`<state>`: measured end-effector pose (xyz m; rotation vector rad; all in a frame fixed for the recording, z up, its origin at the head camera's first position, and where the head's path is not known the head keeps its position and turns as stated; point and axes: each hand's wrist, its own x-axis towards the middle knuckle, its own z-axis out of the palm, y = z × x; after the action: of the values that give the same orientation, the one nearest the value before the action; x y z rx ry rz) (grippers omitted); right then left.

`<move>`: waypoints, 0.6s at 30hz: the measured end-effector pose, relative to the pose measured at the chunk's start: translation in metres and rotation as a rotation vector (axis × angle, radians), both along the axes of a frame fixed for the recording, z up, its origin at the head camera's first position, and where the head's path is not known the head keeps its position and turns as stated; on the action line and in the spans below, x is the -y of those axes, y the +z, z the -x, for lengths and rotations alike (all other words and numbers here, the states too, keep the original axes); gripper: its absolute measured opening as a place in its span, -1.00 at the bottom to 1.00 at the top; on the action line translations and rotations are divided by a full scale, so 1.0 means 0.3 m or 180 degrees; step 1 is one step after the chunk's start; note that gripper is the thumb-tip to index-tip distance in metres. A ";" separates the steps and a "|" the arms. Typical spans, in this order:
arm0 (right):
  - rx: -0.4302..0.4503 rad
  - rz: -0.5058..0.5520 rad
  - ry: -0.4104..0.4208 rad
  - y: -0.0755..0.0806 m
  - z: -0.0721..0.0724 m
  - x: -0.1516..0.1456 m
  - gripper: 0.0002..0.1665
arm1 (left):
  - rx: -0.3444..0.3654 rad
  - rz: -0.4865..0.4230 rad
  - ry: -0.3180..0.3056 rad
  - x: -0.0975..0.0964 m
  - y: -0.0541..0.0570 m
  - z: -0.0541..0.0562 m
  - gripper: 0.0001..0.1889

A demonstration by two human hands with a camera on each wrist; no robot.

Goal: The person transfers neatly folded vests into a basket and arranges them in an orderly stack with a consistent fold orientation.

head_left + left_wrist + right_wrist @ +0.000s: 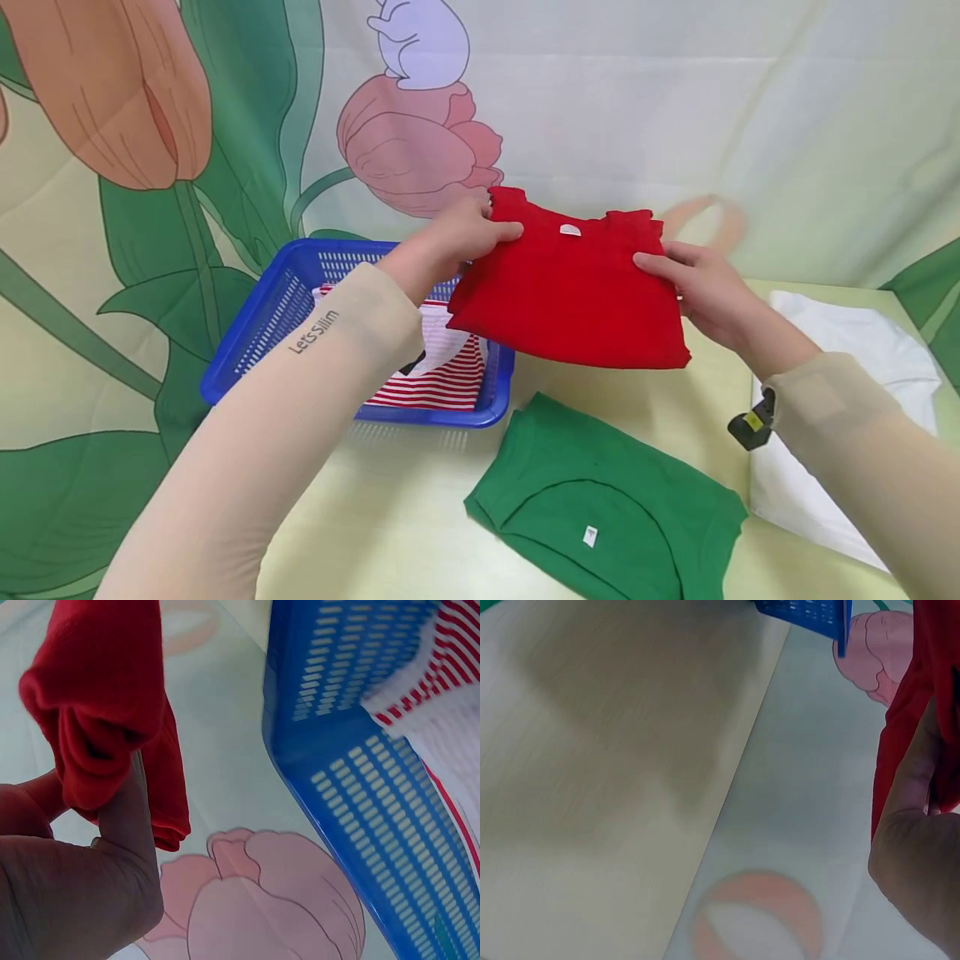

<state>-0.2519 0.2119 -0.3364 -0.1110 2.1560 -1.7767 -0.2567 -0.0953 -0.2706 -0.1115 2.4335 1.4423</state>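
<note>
A folded red shirt (pixel 570 292) with a small white neck label is held up above the table between both hands. My left hand (pixel 468 229) grips its upper left side, thumb on the front and fingers behind. The right hand (pixel 701 283) pinches the opposite side the same way. In the left wrist view the folded layers of the red shirt (pixel 97 690) hang around the fingers. Below lies a folded green shirt (pixel 600 500), neckline and label facing up. Left of the red shirt, a blue basket (pixel 247 333) holds a red-and-white striped garment (pixel 438 375), partly covered by the left arm.
A white folded garment (pixel 810 492) lies at the right of the pale table (pixel 360 500), partly behind the right forearm. A printed cloth backdrop (pixel 637 100) with flowers hangs behind the table's far edge.
</note>
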 end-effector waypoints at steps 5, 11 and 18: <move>-0.0029 0.0035 0.0033 0.006 0.001 0.062 -0.35 | 0.0003 0.0108 0.0020 0.058 0.006 -0.011 -0.54; -0.0058 0.0140 0.0179 0.011 0.004 0.136 -0.41 | -0.0016 0.0178 -0.0011 0.137 0.001 -0.025 -0.51; -0.0065 0.0153 0.0216 0.005 0.006 0.216 -0.47 | -0.0016 0.0184 -0.0052 0.224 -0.013 -0.041 -0.50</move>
<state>-0.2538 0.1472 -0.3348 -0.2124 2.0984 -1.7969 -0.2443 -0.1625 -0.2745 -0.1007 2.4752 1.3674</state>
